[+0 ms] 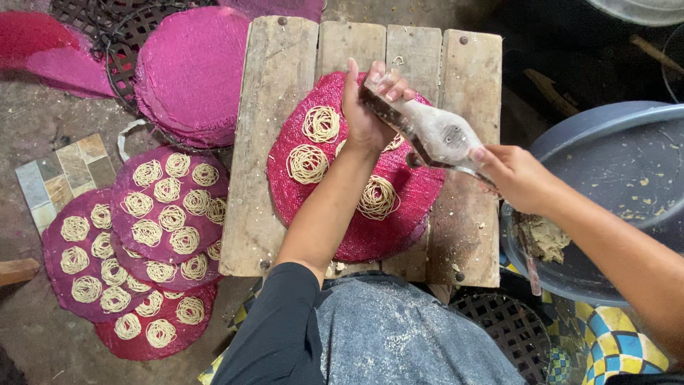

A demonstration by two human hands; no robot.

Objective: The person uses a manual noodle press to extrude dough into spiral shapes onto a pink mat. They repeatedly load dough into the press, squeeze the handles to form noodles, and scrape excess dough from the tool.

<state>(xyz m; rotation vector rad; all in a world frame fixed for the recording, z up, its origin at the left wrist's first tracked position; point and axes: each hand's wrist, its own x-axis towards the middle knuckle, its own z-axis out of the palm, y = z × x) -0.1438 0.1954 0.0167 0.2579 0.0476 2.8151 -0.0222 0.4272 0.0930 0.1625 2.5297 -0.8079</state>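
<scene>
While gripped, press (427,132) slants down-right.

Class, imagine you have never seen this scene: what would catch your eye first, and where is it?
First, the bright pink round mat in the middle, on a worn wooden board, dotted with pale noodle coils. Above it the left hand and right hand grip a dough-smeared press. At lower left, more pink mats covered in coils overlap on the floor.
</scene>
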